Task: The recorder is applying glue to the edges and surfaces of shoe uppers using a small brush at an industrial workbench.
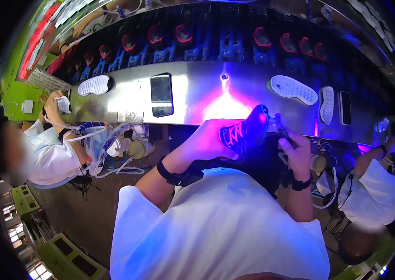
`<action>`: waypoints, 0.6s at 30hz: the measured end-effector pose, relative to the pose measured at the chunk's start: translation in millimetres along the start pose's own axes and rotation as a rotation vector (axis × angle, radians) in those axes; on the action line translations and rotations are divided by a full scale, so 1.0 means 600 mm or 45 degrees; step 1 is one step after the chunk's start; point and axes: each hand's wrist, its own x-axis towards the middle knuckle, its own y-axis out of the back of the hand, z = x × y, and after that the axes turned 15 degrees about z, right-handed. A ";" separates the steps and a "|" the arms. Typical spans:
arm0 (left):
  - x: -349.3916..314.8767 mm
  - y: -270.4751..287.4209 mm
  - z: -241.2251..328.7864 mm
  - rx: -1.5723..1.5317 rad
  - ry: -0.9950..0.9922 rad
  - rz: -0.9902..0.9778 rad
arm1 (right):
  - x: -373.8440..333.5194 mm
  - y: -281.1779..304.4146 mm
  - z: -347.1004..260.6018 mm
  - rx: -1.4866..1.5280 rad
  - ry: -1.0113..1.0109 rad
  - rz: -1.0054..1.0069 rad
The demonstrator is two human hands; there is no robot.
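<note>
My left hand (205,140) is wrapped round a dark shoe upper (253,130) with pink laces, held at the near edge of the metal bench. Its toe points up and to the right under purple-pink light. In my right hand (297,151) is a small brush (279,125), its handle between the fingers and its pale bristles close to the shoe's toe. Whether the bristles touch the shoe I cannot tell. Both wrists wear dark bands.
On the metal bench (122,100) lie white shoe soles (93,85) (294,89) (327,105) and two phones (162,94) (345,108). Behind runs a row of dark shoes with red collars (184,33). A person (52,156) sits at left, another (375,191) at right. White hoses and pots (137,149) hang below the bench.
</note>
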 end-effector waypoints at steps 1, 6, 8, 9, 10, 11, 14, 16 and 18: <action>0.003 -0.009 -0.005 0.007 -0.007 -0.019 | 0.001 0.004 -0.005 0.000 0.004 0.021; 0.013 -0.033 0.001 -0.038 -0.184 0.072 | 0.028 0.026 -0.030 -0.153 0.080 0.029; 0.013 -0.038 0.003 -0.034 -0.077 0.071 | 0.034 0.013 -0.053 -0.078 0.134 -0.030; 0.013 -0.042 0.002 -0.028 -0.082 0.050 | 0.033 0.017 -0.052 -0.080 0.136 -0.007; 0.012 -0.043 0.002 -0.101 -0.040 0.032 | 0.034 0.016 -0.049 -0.090 0.125 -0.053; 0.011 -0.041 0.001 -0.174 0.002 0.020 | 0.036 0.014 -0.046 -0.100 0.115 -0.102; 0.015 -0.035 -0.013 -0.164 -0.098 0.033 | 0.041 0.018 -0.040 -0.116 0.144 -0.135; 0.013 -0.024 -0.015 -0.228 -0.054 -0.018 | 0.043 0.013 -0.053 -0.169 0.101 -0.161; 0.010 -0.014 -0.026 -0.309 -0.016 0.000 | 0.039 0.005 -0.055 -0.182 0.027 -0.197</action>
